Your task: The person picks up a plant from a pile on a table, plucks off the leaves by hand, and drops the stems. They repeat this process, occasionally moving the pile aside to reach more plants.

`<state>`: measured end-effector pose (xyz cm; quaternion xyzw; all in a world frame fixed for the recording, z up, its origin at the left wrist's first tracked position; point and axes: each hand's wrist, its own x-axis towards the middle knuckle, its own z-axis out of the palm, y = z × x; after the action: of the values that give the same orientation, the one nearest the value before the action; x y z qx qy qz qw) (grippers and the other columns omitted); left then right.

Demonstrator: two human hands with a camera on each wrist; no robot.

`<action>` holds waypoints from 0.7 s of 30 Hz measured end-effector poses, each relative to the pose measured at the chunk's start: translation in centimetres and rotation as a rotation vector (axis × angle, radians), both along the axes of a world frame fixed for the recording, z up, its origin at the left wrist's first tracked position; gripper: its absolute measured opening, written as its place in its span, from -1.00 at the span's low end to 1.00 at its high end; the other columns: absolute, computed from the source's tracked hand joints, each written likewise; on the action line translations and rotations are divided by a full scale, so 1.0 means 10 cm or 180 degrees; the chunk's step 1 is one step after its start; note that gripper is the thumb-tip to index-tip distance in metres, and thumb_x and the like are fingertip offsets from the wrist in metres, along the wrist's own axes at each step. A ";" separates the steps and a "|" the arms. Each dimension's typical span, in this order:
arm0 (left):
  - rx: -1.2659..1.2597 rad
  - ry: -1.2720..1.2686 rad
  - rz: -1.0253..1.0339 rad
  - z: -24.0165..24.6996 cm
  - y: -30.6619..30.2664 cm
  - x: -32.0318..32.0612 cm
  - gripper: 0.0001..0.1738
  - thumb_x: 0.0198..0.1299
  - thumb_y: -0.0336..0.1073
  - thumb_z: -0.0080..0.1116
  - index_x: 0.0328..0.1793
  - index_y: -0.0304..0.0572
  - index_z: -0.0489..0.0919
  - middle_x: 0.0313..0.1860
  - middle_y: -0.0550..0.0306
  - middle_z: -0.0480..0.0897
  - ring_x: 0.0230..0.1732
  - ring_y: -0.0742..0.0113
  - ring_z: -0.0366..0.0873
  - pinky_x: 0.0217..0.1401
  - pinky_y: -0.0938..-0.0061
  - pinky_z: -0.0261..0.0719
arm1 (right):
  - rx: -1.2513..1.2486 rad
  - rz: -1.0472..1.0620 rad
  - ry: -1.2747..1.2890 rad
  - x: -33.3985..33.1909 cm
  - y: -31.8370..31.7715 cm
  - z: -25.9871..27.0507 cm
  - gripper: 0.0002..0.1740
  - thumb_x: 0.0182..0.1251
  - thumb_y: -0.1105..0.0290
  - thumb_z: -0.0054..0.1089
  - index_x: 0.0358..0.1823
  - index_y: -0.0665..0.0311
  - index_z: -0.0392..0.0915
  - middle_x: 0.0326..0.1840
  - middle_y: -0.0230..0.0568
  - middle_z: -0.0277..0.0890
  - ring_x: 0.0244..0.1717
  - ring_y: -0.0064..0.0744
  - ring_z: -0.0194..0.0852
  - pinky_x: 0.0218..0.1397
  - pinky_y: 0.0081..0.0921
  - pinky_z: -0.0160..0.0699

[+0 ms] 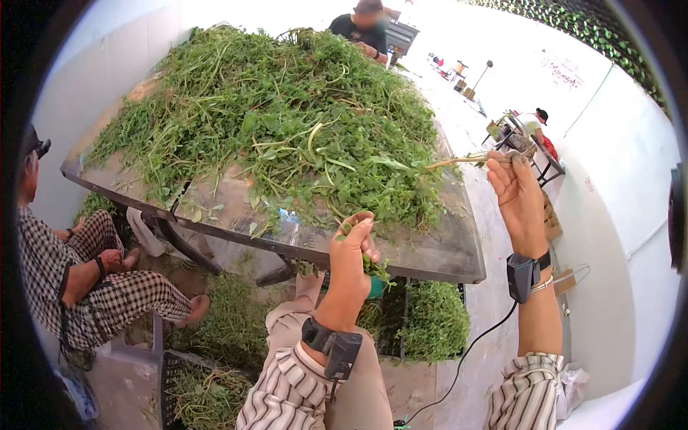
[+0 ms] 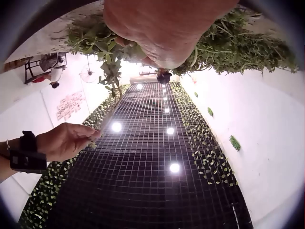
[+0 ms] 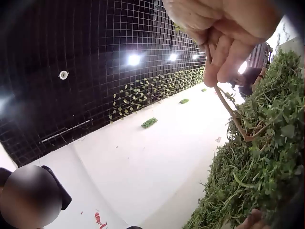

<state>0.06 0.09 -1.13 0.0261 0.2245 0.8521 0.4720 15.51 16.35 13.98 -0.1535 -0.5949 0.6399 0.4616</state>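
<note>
A large heap of green leafy stems [image 1: 287, 122] covers most of the table. Over the table's front edge, the left hand [image 1: 349, 258] curls its fingers round a small bunch of leafy greens [image 1: 374, 269], whose leaves poke out below the fist. To the right, the raised right hand [image 1: 517, 190] pinches a long brownish stem [image 1: 455, 162] between thumb and fingers; the stem points left toward the heap. In the right wrist view that stem [image 3: 232, 112] bends beneath the fingertips of the right hand [image 3: 224, 43]. The left wrist view shows leaves [image 2: 110, 71] beside the left hand [image 2: 162, 28].
Crates of greens [image 1: 433, 322] stand under the table [image 1: 430, 258], with another crate [image 1: 166, 390] at lower left. A person in checked clothes [image 1: 100, 287] sits at the left; another person [image 1: 362, 32] is behind the heap. A black cable [image 1: 473, 351] hangs from the right wrist.
</note>
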 end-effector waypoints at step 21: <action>-0.0962 0.1747 0.1218 -0.05 0.15 -0.02 -0.68 0.19 -0.18 0.22 -0.09 -0.29 0.60 -0.38 0.35 0.45 -0.41 0.56 0.32 -0.34 0.61 0.31 | 0.0197 0.1121 -0.0955 -0.70 -0.66 -0.22 -0.69 0.43 0.26 -0.09 -0.03 0.40 0.34 -0.17 -0.03 0.54 -0.21 -0.42 0.58 -0.23 -0.53 0.62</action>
<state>-0.15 1.55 -1.62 0.1412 0.4669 0.8435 0.2248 8.47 9.76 11.77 -0.1264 -0.6938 0.6621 0.2536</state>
